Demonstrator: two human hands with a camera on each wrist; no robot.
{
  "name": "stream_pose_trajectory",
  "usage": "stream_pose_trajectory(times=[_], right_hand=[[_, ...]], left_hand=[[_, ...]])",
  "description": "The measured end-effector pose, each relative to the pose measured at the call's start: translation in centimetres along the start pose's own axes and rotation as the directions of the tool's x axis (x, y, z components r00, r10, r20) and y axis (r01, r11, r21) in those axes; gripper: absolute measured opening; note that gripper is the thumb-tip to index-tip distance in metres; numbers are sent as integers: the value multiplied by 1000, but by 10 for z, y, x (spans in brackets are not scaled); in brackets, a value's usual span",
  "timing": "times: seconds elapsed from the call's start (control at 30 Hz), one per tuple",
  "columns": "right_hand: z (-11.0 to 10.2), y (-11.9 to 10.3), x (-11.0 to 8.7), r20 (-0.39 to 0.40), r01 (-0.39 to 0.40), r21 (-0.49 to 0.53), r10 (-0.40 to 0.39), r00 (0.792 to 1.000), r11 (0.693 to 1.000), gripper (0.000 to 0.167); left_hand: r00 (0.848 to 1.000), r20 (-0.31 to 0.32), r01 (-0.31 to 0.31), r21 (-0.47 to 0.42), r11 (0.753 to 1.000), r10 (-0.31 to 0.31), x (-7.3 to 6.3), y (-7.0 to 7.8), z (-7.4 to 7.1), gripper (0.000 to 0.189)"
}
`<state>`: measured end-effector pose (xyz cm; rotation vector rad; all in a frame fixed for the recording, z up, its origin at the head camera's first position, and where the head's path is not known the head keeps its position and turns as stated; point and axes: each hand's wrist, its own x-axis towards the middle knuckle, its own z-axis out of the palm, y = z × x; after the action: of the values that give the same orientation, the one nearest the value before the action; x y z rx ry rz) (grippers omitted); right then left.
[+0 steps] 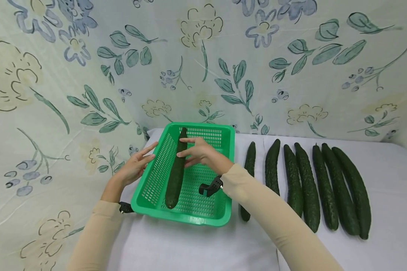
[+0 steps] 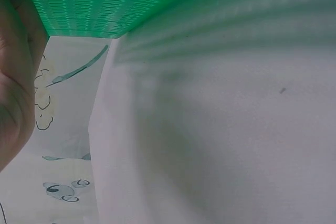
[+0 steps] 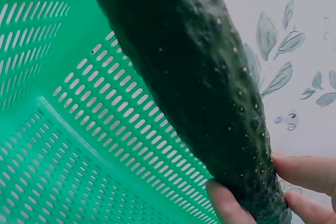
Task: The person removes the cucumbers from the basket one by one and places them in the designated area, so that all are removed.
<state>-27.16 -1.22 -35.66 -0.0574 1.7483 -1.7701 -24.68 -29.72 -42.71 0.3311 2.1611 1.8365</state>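
A long dark green cucumber [image 1: 175, 180] is inside the green plastic basket [image 1: 225, 210], lying lengthwise along its left side. My right hand [image 1: 200, 152] reaches over the basket and grips the cucumber near its far end; in the right wrist view, fingers and thumb pinch both sides of the cucumber [image 3: 184, 77]. At the basket's left wall is my left hand [image 1: 133, 167], its fingers extended against the outside of the rim. The left wrist view shows part of that hand [image 2: 16, 77] beside the slotted basket wall [image 2: 105, 3].
Right of the basket, several more cucumbers lie side by side on the white cloth [image 1: 390, 195]. The nearest cucumber [image 1: 250, 162] is close to the basket's right wall, partly behind my right sleeve [image 1: 271, 214]. A floral curtain [image 1: 196, 67] hangs behind and at the left.
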Motion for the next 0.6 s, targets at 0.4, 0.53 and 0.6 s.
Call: stream_pose_trajectory(times=[0.4, 0.53, 0.6], right_hand=[[-25, -5, -23, -6, 47, 44, -47, 999, 998, 67], [-33, -5, -29, -3, 65, 57, -65, 998, 996, 67], [-37, -5, -32, -10, 73, 62, -72, 997, 995, 67]], left_hand=[[1000, 10, -10, -1, 1000, 10, -2, 2, 1, 57], [1000, 10, -9, -7, 1000, 9, -2, 3, 1, 57], [1000, 13, -7, -8, 1000, 7, -2, 2, 1, 57]])
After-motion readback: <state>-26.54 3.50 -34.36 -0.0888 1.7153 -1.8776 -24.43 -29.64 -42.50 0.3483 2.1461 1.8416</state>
